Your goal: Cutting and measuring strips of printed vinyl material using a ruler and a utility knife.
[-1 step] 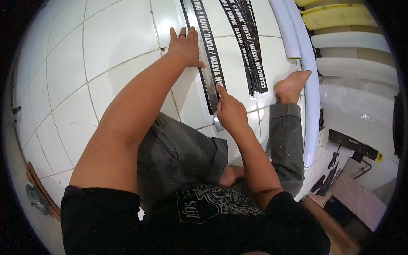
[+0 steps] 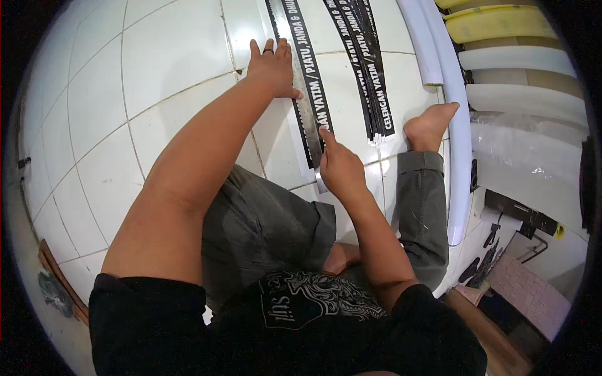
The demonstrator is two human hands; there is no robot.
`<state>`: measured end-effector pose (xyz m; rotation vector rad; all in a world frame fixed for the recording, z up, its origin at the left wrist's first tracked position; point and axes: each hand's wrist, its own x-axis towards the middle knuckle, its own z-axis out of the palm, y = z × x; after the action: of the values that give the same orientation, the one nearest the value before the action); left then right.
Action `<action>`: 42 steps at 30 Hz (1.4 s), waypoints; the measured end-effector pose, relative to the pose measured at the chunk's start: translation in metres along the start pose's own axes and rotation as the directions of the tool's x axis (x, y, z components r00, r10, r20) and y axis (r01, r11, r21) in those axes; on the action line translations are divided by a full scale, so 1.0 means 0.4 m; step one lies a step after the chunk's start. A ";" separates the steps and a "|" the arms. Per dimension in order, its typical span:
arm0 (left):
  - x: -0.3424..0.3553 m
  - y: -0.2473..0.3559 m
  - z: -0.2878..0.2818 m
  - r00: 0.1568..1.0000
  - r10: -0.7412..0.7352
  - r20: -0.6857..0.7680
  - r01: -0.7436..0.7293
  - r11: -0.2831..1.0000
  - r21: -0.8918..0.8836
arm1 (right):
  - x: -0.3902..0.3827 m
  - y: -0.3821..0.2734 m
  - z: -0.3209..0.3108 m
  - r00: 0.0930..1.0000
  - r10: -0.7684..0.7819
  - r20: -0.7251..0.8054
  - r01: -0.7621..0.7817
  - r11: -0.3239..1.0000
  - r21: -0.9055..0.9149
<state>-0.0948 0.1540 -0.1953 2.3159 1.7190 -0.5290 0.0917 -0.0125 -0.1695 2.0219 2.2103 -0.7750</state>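
Lengthwise, the metal ruler (image 2: 306,109) slants forward and left.

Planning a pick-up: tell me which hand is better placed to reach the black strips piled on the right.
Probably the right hand: it is nearer the strips. The left hand lies farther off, its thumb on the ruler.

There is one left hand (image 2: 271,72) and one right hand (image 2: 342,166), which makes two, and one ring (image 2: 268,51). I see two bare feet (image 2: 433,128), one metal ruler (image 2: 322,182), one black shirt (image 2: 150,313) and one pair of pants (image 2: 263,213). Two yellow rolls (image 2: 498,24) show. One bunch of black strips (image 2: 377,94) overlaps too much to count each strip.
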 end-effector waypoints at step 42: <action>0.025 0.046 -0.063 0.996 -0.027 0.082 0.023 0.999 0.049 | -0.017 0.113 0.055 0.961 0.149 -0.232 -0.071 0.947 0.312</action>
<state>-0.0707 0.1665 -0.1770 2.2736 1.7177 -0.6684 0.1291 -0.0265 -0.2012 2.4945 2.1878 -0.9399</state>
